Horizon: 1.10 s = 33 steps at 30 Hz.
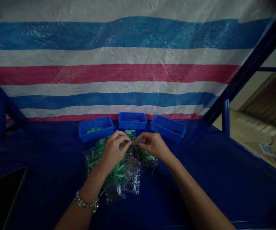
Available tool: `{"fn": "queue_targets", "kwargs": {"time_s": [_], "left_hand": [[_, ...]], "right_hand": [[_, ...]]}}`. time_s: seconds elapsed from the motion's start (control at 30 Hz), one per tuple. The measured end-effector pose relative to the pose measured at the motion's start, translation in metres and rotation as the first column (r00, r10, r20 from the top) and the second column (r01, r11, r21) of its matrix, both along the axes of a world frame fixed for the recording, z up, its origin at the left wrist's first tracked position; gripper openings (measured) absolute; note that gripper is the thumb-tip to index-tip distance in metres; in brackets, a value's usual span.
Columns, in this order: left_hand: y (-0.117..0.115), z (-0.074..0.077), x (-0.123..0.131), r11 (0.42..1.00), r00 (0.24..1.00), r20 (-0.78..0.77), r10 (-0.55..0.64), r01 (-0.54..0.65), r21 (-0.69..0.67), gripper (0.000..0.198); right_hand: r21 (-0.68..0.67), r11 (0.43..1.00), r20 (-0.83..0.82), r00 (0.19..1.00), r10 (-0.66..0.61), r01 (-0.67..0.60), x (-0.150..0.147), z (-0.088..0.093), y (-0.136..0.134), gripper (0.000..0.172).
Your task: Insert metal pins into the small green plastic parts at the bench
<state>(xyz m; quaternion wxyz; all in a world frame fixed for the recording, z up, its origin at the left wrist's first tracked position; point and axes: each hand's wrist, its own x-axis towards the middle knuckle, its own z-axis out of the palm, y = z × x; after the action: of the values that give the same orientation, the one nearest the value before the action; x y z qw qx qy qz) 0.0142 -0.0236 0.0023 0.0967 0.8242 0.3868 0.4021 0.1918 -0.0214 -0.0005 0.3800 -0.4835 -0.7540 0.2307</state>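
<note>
My left hand (114, 148) and my right hand (152, 145) meet above a heap of clear plastic bags (118, 172) holding pale green pieces and thin dark pins. Both hands pinch the ends of one thin pin (133, 141) held level between their fingertips. A beaded bracelet (86, 202) sits on my left wrist. The bags lie on a dark blue table cover (200, 179), just in front of three blue trays.
Three blue plastic trays stand in a row behind the bags: left tray (95, 128) with green pieces, middle tray (132, 120), right tray (168, 127). A dark flat tablet (2, 195) lies at the front left. A striped tarp (118, 64) hangs behind; blue frame bars (243, 68) rise at the sides.
</note>
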Motion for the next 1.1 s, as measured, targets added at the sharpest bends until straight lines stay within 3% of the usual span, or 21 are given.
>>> {"fn": "queue_targets", "kwargs": {"time_s": [1.1], "left_hand": [[0.0014, -0.0004, -0.0021, 1.000, 1.000, -0.023, 0.001, -0.001, -0.005, 0.006]], "right_hand": [[0.013, 1.000, 0.081, 0.997, -0.010, 0.009, 0.0013, 0.0016, -0.0007, 0.012]]}}
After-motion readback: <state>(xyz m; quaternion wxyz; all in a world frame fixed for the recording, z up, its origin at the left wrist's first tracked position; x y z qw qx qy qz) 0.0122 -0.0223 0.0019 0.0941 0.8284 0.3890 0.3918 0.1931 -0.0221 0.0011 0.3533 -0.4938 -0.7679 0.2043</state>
